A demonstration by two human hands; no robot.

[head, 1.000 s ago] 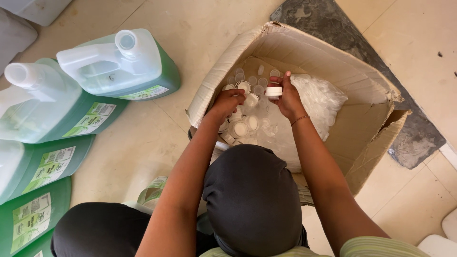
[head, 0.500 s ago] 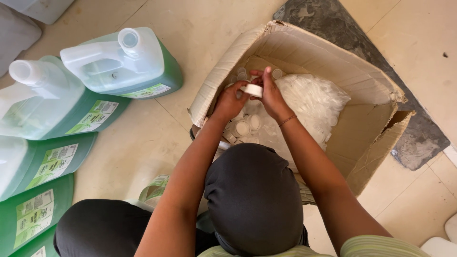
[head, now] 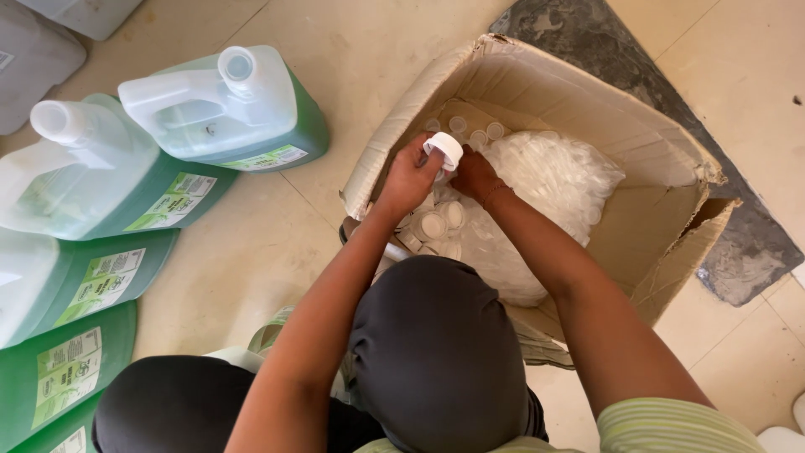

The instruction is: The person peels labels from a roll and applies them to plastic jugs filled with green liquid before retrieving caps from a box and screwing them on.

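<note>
Both hands meet over the cardboard box (head: 587,92) near its left wall: the left hand (head: 408,178) and right hand (head: 472,174) pinch one white cap (head: 444,149) between them. Loose caps (head: 443,221) and a bag of caps (head: 549,180) lie below. Green jugs (head: 226,109) stand on the floor (head: 352,50) left of the box.

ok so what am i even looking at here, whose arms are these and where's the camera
There is no machine here: the camera sits on a person's head and looks straight down, so the two bare arms reaching forward are that person's own. The dark rounded shapes at the bottom seem to be their knees.

Both hands are inside an open cardboard box on a tiled floor. The left hand and right hand meet at one white cap; which hand actually grips it is hard to tell. Below them lie more loose white caps and a clear plastic bag of caps.

To the left, large jugs of green liquid lie on the floor with their necks open.
</note>
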